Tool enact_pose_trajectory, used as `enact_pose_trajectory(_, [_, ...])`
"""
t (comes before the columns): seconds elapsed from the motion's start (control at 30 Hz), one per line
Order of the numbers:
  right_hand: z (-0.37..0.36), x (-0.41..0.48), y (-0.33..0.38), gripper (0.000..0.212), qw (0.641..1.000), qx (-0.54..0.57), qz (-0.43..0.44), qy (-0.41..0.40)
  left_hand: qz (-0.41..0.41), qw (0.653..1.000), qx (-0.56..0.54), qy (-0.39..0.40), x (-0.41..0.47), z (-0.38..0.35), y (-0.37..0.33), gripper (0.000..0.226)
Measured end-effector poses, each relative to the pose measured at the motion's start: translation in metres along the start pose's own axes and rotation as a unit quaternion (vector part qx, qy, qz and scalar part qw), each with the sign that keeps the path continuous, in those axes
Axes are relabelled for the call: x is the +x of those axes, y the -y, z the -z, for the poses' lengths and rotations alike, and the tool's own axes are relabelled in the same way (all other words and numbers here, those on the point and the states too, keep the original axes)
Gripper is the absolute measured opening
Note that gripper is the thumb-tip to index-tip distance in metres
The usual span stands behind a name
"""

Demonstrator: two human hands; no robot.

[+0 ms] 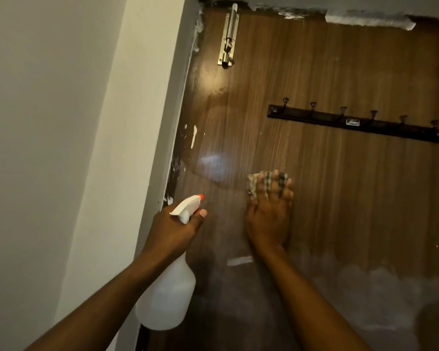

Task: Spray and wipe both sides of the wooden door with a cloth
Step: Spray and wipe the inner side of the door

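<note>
The wooden door [340,198] fills the right side of the view, brown with a vertical grain. A wet, shiny patch spreads over its left part. My left hand [173,229] grips a white spray bottle [166,297] by the neck, its red-tipped nozzle aimed at the door. My right hand [270,216] lies flat on the door at mid-height and presses a checked cloth [264,183] against the wood; the cloth shows between and above my fingers.
A black hook rail [355,124] with several hooks is screwed to the door up right of my right hand. A metal slide bolt [229,36] sits near the top left corner. The white wall and door frame [142,122] stand at left.
</note>
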State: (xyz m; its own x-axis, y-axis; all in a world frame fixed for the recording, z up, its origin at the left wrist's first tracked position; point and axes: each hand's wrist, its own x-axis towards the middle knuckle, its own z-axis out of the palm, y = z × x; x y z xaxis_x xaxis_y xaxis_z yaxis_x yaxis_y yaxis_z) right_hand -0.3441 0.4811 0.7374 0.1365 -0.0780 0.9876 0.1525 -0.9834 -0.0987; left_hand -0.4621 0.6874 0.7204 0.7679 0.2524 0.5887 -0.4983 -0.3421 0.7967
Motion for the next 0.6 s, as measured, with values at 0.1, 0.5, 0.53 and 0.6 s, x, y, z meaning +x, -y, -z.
enact_pose_trajectory(0.1, [-0.018,-0.017,0.020,0.055,0.989,-0.005,0.139,0.050,-0.012,1.000,-0.006,-0.012,0.004,0.006,0.003,0.056])
enact_pose_trajectory(0.5, [-0.022,0.006,0.064,0.055,0.998,-0.003,0.066,0.024,-0.011,0.999,-0.013,-0.027,0.010,0.035,0.021,0.052])
enact_pose_trajectory(0.53, [-0.028,0.008,0.074,0.055,0.995,-0.004,0.094,0.031,-0.011,0.999,-0.010,-0.031,0.012,0.036,0.022,0.052])
enact_pose_trajectory(0.6, [-0.043,-0.002,0.078,0.056,0.984,-0.019,0.171,0.047,-0.018,0.999,-0.003,-0.036,0.013,0.037,0.024,0.051])
